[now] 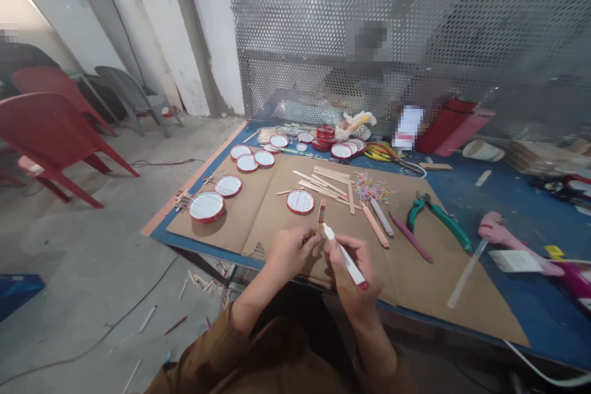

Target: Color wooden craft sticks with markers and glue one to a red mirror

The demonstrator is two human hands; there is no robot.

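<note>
Left hand (pixel 290 250) pinches a stick (pixel 320 214), right hand (pixel 353 271) grips a marker (pixel 344 255) – lid (pixel 300 201) just beyond (pliers (pixel 436 215) well right)

- Red-rimmed round lids (pixel 206 206) scattered over brown cardboard sheet (pixel 415 283).
- Loose pile of wooden sticks (pixel 323 183) mid-table.
- Green-handled pliers (pixel 438 217) right of the sticks.
- Pink glue gun (pixel 501 235) near right edge.
- Red plastic chairs (pixel 50 135) far left.

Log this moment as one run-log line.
left hand: holds flat wooden craft stick | right hand: holds white marker pen with red cap, tip at stick | nearby: red-rimmed round lid on brown cardboard sheet
</note>
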